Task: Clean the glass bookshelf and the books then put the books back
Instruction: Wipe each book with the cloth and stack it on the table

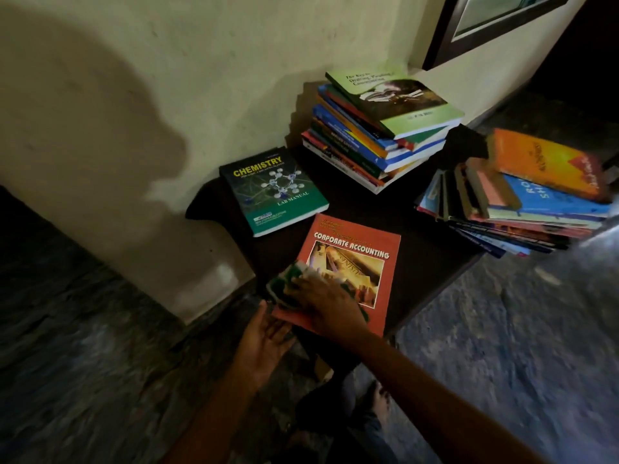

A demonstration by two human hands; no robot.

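Observation:
A red Corporate Accounting book (355,262) lies flat at the near edge of a low dark table (428,229). My right hand (326,304) presses a green and white cloth (288,286) onto the book's lower left cover. My left hand (264,339) holds the book's near left corner from below, palm up. A green Chemistry lab manual (273,190) lies flat to the upper left. A pile of books with a green cover on top (382,128) stands against the wall. A second, slumped pile topped by an orange book (522,199) sits at the right.
A cream wall (134,95) runs behind the table, with a dark window frame (482,25) at the upper right. Dark mottled floor (502,329) surrounds the table. My feet (378,400) show below my arms.

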